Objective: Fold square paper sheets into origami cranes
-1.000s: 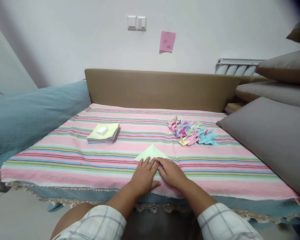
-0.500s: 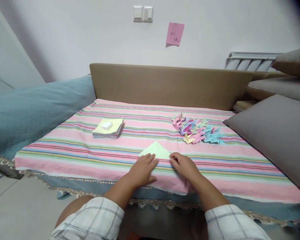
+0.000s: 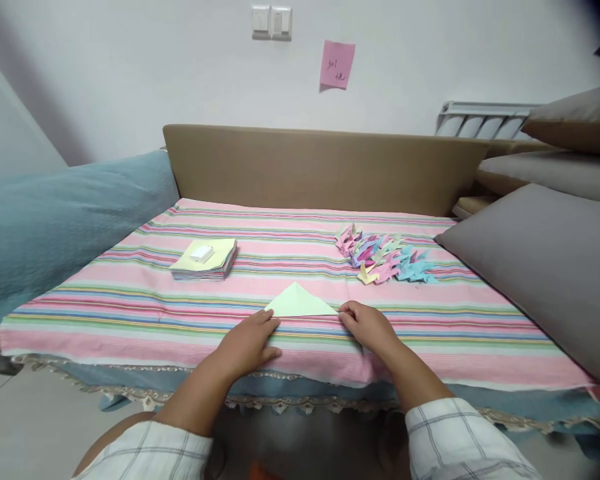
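Observation:
A pale green sheet of paper [image 3: 300, 301], folded into a triangle, lies on the striped cloth with its peak pointing away from me. My left hand [image 3: 250, 340] rests flat by the triangle's left corner, fingers stretched out and fingertips touching its edge. At the right corner, my right hand [image 3: 367, 327] pinches the paper's tip between thumb and curled forefinger. Behind and to the right lies a cluster of small folded paper figures [image 3: 385, 257] in pink, purple, yellow and blue.
To the left sits a stack of square paper [image 3: 207, 267] with a small white box [image 3: 201, 253] on top. The striped cloth [image 3: 280, 230] covers a seat with a brown backrest [image 3: 320, 170]. Grey cushions [image 3: 545, 260] pile up at the right, and a blue covered armrest [image 3: 80, 213] bounds the left.
My left hand has slid left along the triangle's near edge to its left corner, uncovering that edge. My right hand still pinches the right corner. The whole view has shifted slightly.

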A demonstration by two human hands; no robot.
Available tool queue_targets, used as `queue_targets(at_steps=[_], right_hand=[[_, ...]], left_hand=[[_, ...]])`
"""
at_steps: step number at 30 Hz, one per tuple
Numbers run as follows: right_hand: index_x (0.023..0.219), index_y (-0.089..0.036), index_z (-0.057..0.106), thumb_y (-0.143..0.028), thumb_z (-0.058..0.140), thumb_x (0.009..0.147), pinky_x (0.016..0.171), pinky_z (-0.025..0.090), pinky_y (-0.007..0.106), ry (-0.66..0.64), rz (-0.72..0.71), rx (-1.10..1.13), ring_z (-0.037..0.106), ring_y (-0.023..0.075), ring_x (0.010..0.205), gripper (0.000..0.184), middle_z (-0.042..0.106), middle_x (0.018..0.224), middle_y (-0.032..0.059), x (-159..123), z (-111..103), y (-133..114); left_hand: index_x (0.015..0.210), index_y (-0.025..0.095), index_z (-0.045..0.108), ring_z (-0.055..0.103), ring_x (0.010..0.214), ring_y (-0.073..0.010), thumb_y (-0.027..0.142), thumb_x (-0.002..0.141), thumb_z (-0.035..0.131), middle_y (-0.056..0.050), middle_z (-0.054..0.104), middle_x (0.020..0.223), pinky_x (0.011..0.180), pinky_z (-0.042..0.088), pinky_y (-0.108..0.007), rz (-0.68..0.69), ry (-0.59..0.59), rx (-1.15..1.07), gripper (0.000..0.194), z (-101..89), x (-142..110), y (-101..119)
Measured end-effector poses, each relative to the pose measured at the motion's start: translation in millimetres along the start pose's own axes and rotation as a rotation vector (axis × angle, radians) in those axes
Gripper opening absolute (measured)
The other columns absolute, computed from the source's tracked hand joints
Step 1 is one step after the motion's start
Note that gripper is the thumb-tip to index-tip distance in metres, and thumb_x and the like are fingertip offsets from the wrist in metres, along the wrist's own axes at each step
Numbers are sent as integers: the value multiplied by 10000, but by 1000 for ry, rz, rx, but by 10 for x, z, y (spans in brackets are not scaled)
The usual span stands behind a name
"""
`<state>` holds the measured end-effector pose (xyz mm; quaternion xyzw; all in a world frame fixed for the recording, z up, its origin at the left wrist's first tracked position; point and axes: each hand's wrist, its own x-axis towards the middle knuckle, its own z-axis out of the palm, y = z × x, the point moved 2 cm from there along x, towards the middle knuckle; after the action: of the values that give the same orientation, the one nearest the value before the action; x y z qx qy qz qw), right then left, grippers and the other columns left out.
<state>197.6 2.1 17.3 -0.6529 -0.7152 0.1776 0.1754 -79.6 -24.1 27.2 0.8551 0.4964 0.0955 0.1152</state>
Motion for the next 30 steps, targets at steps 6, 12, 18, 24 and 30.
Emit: queue_targets(at_steps=[6,12,18,24,30], right_hand=[[1031,-216,615,-274,493,831,730,388,294,136,-103,-67,559,215,914,241,643,1005,72,-23,51,-129],[1112,-217,602,-226,495,843,924,355,362,131,-348,-115,476,241,1080,289,583,1165,84,-65,210,-324],[1111,-199,619,-265,494,859,903,378,336,32,-313,-102,508,224,1023,289,605,1109,87,-19,239,-258],[1103,-195,632,-269,495,854,893,388,313,20,-287,-73,513,209,1005,294,602,1081,84,5,233,-253],[1108,-196,627,-275,497,848,912,388,321,20,-302,-37,509,212,1026,301,601,1094,77,-3,241,-225]], left_hand=[[1232,207,526,403,1279,-319,348,672,700,-138,467,1365,1044,350,-436,-29,-24,55,603,25,15,92],[1325,255,412,288,1343,-331,380,678,692,-136,339,1455,1062,263,-536,-21,-21,134,716,227,113,274],[1321,264,420,323,1330,-309,358,691,685,-124,337,1458,1060,279,-507,-22,-66,152,690,155,69,207],[1220,256,523,443,1238,-287,368,713,657,-74,475,1371,1012,359,-430,-60,-64,164,536,-42,22,124],[998,256,620,582,972,-246,405,806,531,-45,665,980,753,457,-333,-237,-15,143,259,-173,125,147]])
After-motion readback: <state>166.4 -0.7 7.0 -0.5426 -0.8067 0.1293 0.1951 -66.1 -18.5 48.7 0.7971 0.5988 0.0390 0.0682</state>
